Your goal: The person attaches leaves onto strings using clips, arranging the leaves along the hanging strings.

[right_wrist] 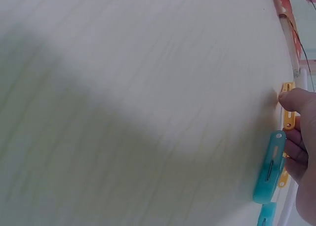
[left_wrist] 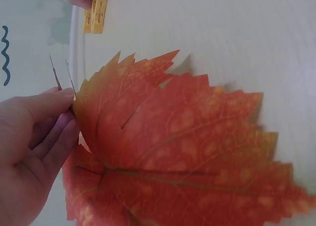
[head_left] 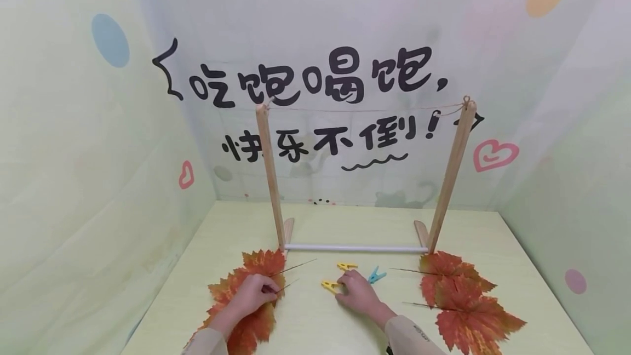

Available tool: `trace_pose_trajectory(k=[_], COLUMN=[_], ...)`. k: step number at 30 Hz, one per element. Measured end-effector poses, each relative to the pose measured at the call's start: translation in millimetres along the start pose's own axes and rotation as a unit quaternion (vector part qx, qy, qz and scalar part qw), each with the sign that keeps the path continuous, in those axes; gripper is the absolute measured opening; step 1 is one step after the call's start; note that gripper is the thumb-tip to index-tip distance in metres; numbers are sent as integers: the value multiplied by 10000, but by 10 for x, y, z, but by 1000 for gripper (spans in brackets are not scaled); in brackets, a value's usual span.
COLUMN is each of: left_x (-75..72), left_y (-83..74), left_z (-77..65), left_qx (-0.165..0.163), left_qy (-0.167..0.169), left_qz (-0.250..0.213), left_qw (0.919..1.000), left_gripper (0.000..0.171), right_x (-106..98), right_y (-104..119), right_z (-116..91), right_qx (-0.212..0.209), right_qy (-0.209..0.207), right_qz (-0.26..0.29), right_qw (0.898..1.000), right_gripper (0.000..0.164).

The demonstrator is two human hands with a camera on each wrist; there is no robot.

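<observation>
Red leaf [left_wrist: 168, 142] edge at left fingers [head_left: 258, 286], tabletop [head_left: 308, 319] gap, clip [head_left: 329, 285] at right fingers [head_left: 351, 282]

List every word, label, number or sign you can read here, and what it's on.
"吃饱喝饱," on the back wall, upper line.
"快乐不倒!" on the back wall, lower line, partly behind a post.
Right sleeve print: too small to read.
Yellow clip marks: too blurred.

You face a pale fabric back wall [head_left: 315, 4] with black Chinese lettering [head_left: 334, 144], flanked by pale green fabric side walls [head_left: 74, 179] bearing coloured ovals [head_left: 110, 40], behind a light yellow flat-topped table [head_left: 345, 228].
</observation>
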State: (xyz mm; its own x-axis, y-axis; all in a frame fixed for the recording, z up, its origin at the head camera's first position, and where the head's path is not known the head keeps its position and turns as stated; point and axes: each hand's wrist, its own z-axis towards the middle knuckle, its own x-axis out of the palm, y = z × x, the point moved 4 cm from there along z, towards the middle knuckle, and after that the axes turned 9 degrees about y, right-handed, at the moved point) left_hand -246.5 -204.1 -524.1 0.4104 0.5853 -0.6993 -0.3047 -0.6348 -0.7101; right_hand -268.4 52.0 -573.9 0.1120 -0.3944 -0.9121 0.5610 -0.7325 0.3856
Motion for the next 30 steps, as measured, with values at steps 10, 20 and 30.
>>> trace_pose_trajectory(k=[10, 20, 30], left_x=[-247, -536, -823], left_y=[-80, -287, -610], left_z=[95, 188, 318], left_qx=[-336, -329, -48], left_qy=[-369, -1217, -1666], left_qz=[63, -397, -685], left_qw=[9987, 9912, 9836], left_gripper=[12, 11, 9], right_x=[-180, -514, -989], right_y=[42, 86, 128], right_z=[-16, -50, -53], right_qx=[-256, -534, -1013], right_qy=[-120, 62, -135], right_qz=[-221, -230, -211], right_qw=[9994, 9983, 9945], right_gripper=[28, 29, 25])
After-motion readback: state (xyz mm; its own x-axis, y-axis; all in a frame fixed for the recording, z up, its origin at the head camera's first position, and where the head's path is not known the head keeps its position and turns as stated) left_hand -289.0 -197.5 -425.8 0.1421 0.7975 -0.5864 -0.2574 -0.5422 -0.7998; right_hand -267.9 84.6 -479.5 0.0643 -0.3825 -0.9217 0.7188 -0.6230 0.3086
